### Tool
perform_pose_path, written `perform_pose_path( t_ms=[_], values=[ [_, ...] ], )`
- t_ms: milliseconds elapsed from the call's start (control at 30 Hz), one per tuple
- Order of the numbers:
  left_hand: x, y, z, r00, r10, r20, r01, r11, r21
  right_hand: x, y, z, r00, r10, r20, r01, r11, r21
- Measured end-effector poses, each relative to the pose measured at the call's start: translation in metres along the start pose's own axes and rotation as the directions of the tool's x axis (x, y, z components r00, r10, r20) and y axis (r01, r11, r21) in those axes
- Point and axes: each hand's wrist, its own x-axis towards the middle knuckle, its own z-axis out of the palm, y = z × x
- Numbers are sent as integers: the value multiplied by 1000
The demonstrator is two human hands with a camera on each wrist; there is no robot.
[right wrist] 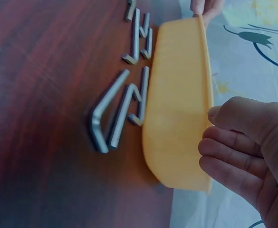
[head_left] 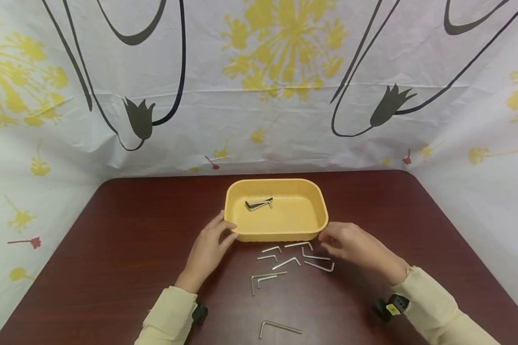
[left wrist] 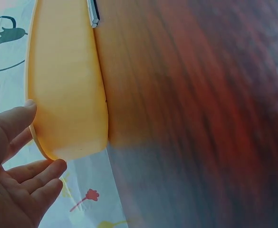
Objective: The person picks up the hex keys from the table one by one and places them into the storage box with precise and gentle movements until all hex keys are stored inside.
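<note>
A yellow plastic tray (head_left: 294,214) stands toward the far side of the table. My left hand (head_left: 208,250) grips its near left corner; in the left wrist view, thumb and fingers (left wrist: 47,176) meet the rim from either side. At the near right corner, my right hand (head_left: 355,245) holds the rim, its curled fingers (right wrist: 231,159) against the outer wall. Inside the tray, toward the left, lie black and silver hex keys (head_left: 259,204), partly overlapping. Several loose silver hex keys (head_left: 287,263) are scattered just in front of the tray, between my hands.
Nearer to me are two hex keys (head_left: 269,275) close together and one larger hex key (head_left: 280,327) by itself. The dark wooden table (head_left: 155,215) has rounded far corners. A patterned white sheet (head_left: 259,110) hangs behind it and along both sides.
</note>
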Motion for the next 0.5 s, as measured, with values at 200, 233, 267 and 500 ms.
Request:
perform_pose_path(
  t_ms=[200, 233, 267, 500],
  values=[
    [0, 1, 0, 1000, 5, -2, -5, 1000, -1, -11, -3, 11, 999, -50, -7, 50, 999, 11],
    [0, 1, 0, 1000, 7, -3, -7, 1000, -1, -12, -4, 13, 999, -53, -6, 54, 998, 12],
    [0, 1, 0, 1000, 10, -5, -10, 1000, 0, -14, -4, 15, 998, -55, -5, 55, 998, 17],
    [0, 1, 0, 1000, 11, -10, -11, 1000, -1, -20, -6, 24, 999, -13, 41, 11, 999, 49]
  ],
)
